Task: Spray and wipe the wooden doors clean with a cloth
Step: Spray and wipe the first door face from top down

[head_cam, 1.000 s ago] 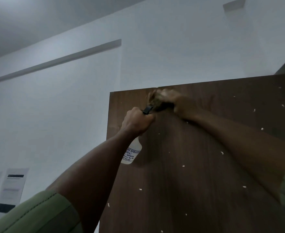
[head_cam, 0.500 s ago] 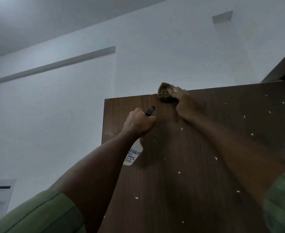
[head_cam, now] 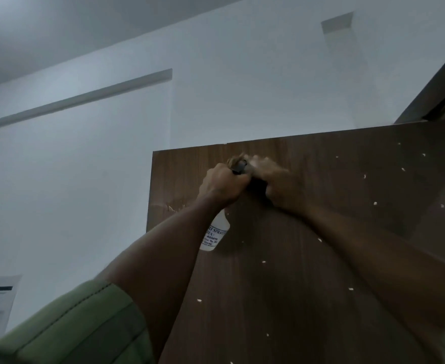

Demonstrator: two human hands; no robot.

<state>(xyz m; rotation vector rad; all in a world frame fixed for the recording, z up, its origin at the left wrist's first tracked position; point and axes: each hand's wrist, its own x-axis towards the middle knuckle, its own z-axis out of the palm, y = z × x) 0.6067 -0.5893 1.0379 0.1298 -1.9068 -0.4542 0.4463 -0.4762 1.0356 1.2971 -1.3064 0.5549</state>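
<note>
Two hands work high on the wooden door (head_cam: 308,258), close below its top edge. That dark brown panel fills the lower right of the view and is dotted with small pale specks, with a chipped, lighter patch near its left edge. Against it, the right hand (head_cam: 276,182) presses a brownish cloth (head_cam: 235,161); hand and cloth are blurred, so whether the fingers curl round the cloth cannot be told. Touching it on the left, the left hand (head_cam: 222,186) keeps a closed grip round the neck of a spray bottle (head_cam: 214,233), whose dark nozzle shows above the knuckles. The bottle's white body hangs below the fist with printed lettering on it; its contents cannot be seen. Left of the door's edge and above its top lies bare pale wall (head_cam: 84,179).
</note>
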